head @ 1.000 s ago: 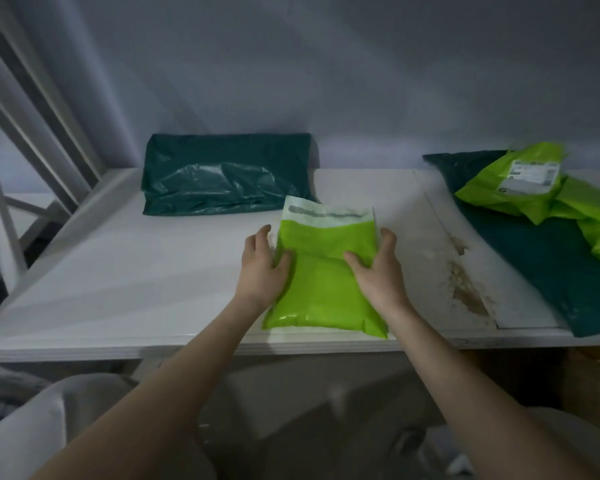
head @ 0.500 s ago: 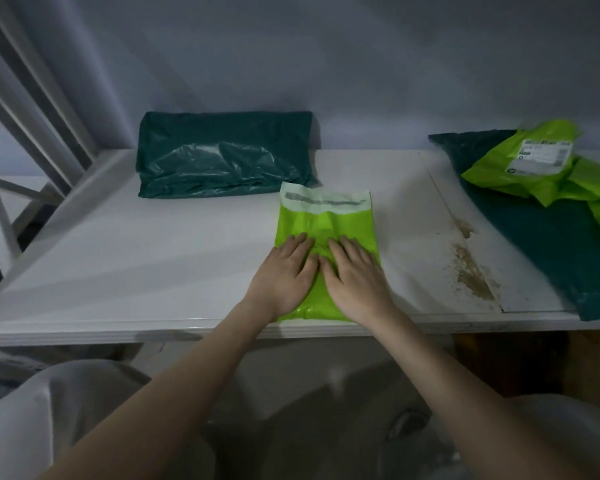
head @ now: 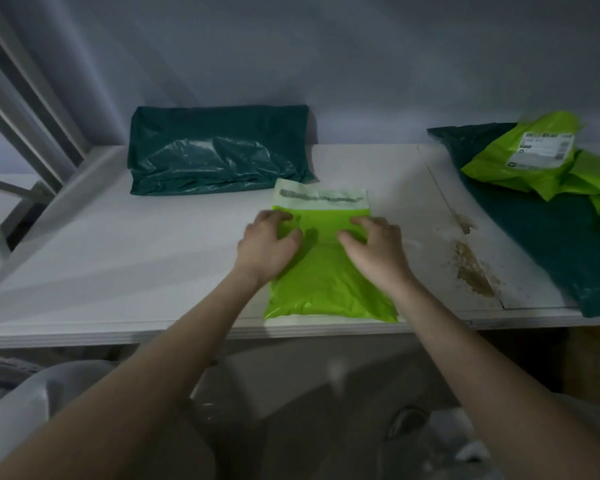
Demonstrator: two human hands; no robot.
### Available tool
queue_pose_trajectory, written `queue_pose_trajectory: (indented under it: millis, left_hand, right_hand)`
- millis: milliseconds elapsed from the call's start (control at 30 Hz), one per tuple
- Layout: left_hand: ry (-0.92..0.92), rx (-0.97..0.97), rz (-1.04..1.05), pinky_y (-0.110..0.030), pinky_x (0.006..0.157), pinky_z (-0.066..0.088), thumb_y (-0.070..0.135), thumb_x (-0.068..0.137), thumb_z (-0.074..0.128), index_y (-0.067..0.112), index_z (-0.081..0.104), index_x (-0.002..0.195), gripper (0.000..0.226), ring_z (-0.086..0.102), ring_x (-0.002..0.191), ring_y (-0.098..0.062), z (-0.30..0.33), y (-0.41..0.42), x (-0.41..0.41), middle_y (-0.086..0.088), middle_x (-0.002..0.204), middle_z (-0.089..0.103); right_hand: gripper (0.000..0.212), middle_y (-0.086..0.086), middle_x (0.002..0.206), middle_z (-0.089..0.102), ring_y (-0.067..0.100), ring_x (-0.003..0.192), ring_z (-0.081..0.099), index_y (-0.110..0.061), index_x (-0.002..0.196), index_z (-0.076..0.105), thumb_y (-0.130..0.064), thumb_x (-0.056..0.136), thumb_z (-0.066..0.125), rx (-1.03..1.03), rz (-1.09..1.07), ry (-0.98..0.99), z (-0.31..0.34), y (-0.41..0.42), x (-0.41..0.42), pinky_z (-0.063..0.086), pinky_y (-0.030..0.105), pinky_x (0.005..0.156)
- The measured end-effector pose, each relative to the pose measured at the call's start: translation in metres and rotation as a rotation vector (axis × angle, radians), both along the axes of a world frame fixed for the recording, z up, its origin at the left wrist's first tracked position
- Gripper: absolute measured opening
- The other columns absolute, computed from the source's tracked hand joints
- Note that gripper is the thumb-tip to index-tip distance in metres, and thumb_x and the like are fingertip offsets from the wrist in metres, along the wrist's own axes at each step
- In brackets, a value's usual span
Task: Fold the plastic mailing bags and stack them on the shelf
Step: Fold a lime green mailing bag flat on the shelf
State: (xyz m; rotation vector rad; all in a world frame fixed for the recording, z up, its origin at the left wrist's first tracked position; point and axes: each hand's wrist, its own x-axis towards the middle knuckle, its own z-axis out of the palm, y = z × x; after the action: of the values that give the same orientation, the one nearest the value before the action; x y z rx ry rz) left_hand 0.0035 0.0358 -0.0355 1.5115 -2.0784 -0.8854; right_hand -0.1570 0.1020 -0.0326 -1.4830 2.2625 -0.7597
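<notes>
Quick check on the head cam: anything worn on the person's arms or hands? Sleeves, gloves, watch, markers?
Nothing worn that the frame shows. The left hand and right hand are bare: no gloves, rings or markers visible. Both forearms are bare from wrist to the bottom edge of the frame, with no sleeve, watch or band in view. The picture is dim and slightly blurred, so small items could be missed.

No legible text: white shipping label (head: 544, 148) on lime bag, strip print (head: 317, 196) both blurred
</notes>
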Motion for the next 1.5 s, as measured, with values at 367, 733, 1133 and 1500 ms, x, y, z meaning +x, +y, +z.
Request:
queue_pose_trajectory:
  millis: [367, 733, 1133, 1500]
  left_hand:
    - [-0.537, -0.183, -0.456, -0.042, 0.117, -0.001, 0.045, 0.100, 0.019, 0.028, 0.006, 0.151, 0.055, -0.004, 0.146, -0.014, -0.019, -0.049, -0.005, 0.005, 0.159, -0.004]
    - [-0.123, -0.131, -0.269, -0.038, 0.117, 0.010, 0.034, 0.099, 0.039, 0.018, 0.028, 0.146, 0.051, 0.015, 0.144, -0.023, -0.013, -0.037, 0.001, -0.005, 0.157, 0.016]
    - [-0.135, 0.162, 0.144, -0.033, 0.084, 0.048, 0.035, 0.083, 0.065, 0.011, 0.052, 0.120, 0.045, 0.058, 0.102, -0.027, 0.010, -0.023, 0.023, -0.011, 0.113, 0.062]
    - [0.339, 0.497, 0.250, -0.014, 0.047, 0.043, 0.008, 0.077, 0.074, 0.011, 0.067, 0.076, 0.008, 0.050, 0.043, -0.006, 0.014, -0.023, 0.023, 0.000, 0.053, 0.058]
  right_hand:
    - [0.052, -0.004, 0.159, 0.009, 0.016, 0.145, 0.009, -0.024, 0.148, 0.019, -0.039, 0.099, 0.030, 0.196, 0.354, 0.361, -0.017, -0.035, -0.027, 0.012, 0.047, 0.117]
    - [0.051, 0.002, 0.157, 0.016, 0.020, 0.144, 0.015, -0.015, 0.144, 0.032, -0.035, 0.098, 0.042, -0.024, 0.235, 0.157, -0.011, -0.030, -0.025, 0.019, 0.036, 0.115]
    - [0.055, 0.017, 0.117, 0.058, 0.031, 0.105, 0.057, -0.006, 0.128, 0.039, -0.026, 0.083, 0.064, 0.189, -0.068, -0.133, 0.008, 0.000, -0.036, 0.047, 0.035, 0.087]
    - [0.044, 0.018, 0.108, 0.066, 0.024, 0.095, 0.062, 0.002, 0.110, 0.065, -0.005, 0.068, 0.077, 0.055, -0.258, -0.500, -0.003, -0.003, -0.041, 0.048, 0.036, 0.086]
